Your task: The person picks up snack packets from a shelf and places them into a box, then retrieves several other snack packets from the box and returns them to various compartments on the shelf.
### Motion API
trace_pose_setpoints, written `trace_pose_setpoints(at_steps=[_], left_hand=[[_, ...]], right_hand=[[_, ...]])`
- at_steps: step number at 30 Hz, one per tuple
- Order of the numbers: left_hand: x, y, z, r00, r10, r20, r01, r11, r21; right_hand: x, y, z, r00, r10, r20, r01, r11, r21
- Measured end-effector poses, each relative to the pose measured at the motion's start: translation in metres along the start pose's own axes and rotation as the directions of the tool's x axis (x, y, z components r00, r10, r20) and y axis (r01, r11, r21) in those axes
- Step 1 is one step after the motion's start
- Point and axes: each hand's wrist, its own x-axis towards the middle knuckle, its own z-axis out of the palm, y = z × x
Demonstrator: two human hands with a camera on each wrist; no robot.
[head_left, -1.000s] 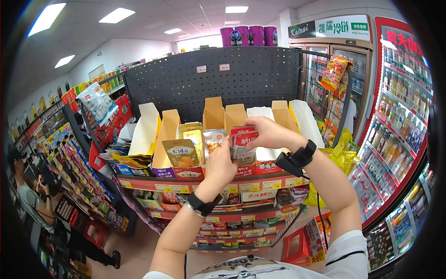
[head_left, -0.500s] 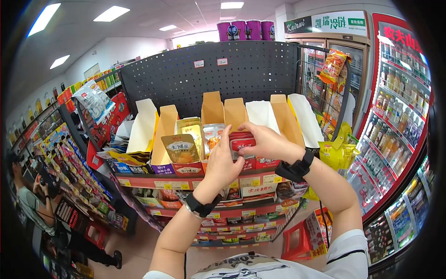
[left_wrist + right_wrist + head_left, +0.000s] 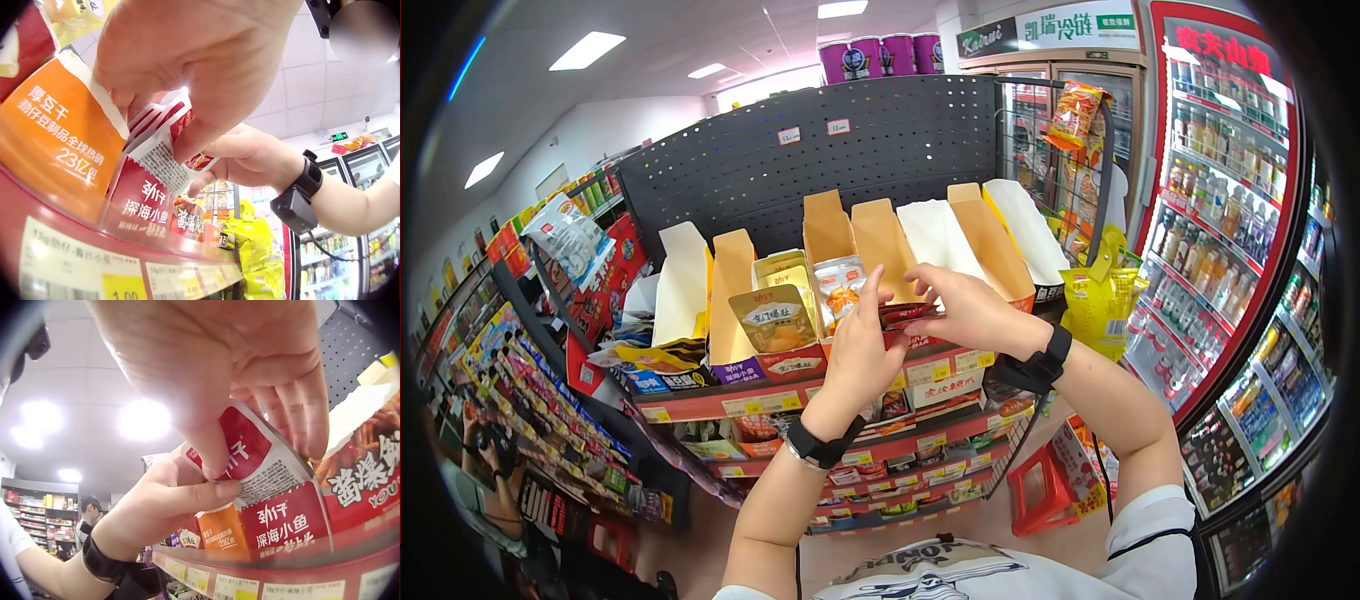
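Observation:
Both hands grip a small stack of red-and-white snack packets (image 3: 247,440), upright in a red cardboard display box (image 3: 284,519) on the top shelf. My left hand (image 3: 862,345) is at the stack's left side, its thumb on the front face and its fingers reaching behind. From the right, my right hand (image 3: 965,312) holds the same packets, thumb in front and fingers over the far side. In the left wrist view, several packet edges (image 3: 159,119) fan out above the box front. The packets' lower ends are hidden inside the box.
Left of the red box stands an orange box (image 3: 65,137); on its right is a sauce-flavour box (image 3: 369,469). A gold pouch (image 3: 775,320) leans out of a box farther left. Price tags (image 3: 75,262) line the shelf edge. Yellow bags (image 3: 1100,305) hang at the right.
The stack has gone down from above the boxes into the red box, both hands lowering with it. The head view has swung slightly, shifting the shelf leftward.

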Motion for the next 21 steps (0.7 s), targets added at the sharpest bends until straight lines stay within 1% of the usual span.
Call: trace_pose_setpoints(at_steps=[2,3,4,5,6,7,9,10,11,13,15,18,19,21], left_hand=[[0.0,0.0,-0.003,0.999,0.015,0.031,-0.015,1.0,0.0],[0.001,0.001,-0.005,0.998,0.022,0.053,-0.023,1.0,0.01],[0.0,0.002,-0.006,0.997,0.031,0.064,-0.031,1.0,-0.002],[0.0,0.004,-0.008,0.997,0.01,0.073,-0.01,1.0,-0.007],[0.0,0.005,-0.008,0.996,-0.008,0.084,0.009,1.0,-0.013],[0.0,0.004,-0.008,0.995,0.006,0.101,-0.004,1.0,-0.025],[-0.001,0.002,-0.007,0.996,0.028,0.087,-0.026,0.999,-0.022],[-0.001,0.002,-0.008,0.996,0.032,0.082,-0.03,0.999,-0.025],[-0.001,0.002,-0.008,0.994,0.044,0.101,-0.041,0.998,-0.039],[-0.002,0.003,-0.008,0.995,0.036,0.088,-0.034,0.999,-0.02],[-0.001,0.003,-0.008,0.993,0.013,0.119,-0.009,0.999,-0.034],[-0.002,0.003,-0.006,0.992,0.022,0.126,-0.022,1.0,0.0],[-0.002,0.002,-0.006,0.99,0.028,0.137,-0.028,1.0,-0.003],[-0.002,0.002,-0.005,0.989,-0.017,0.147,0.017,1.0,0.004]], right_hand=[[-0.004,-0.004,0.0,0.994,0.076,0.081,-0.077,0.997,0.011],[-0.006,-0.002,0.003,0.993,0.091,0.073,-0.091,0.996,0.007],[-0.009,0.002,0.007,0.999,0.033,0.028,-0.033,0.999,-0.017],[-0.013,0.004,0.011,1.0,-0.024,-0.018,0.024,0.999,-0.044],[-0.017,0.0,0.011,1.0,-0.024,-0.019,0.023,0.998,-0.05],[-0.02,-0.002,0.014,0.999,-0.004,-0.033,0.002,0.999,-0.054],[-0.029,-0.004,0.02,0.992,-0.051,-0.117,0.043,0.996,-0.076],[-0.032,-0.005,0.021,0.995,-0.032,-0.092,0.024,0.996,-0.087],[-0.038,-0.005,0.023,0.994,-0.009,-0.105,0.0,0.996,-0.089],[-0.05,-0.007,0.026,0.98,-0.054,-0.193,0.027,0.99,-0.138],[-0.065,-0.013,0.023,0.981,-0.007,-0.196,-0.019,0.992,-0.128],[-0.094,-0.021,0.013,0.964,0.013,-0.267,-0.059,0.985,-0.164],[-0.106,-0.024,0.009,0.961,0.022,-0.275,-0.069,0.985,-0.161],[-0.132,-0.027,0.002,0.955,0.062,-0.289,-0.094,0.991,-0.097]])
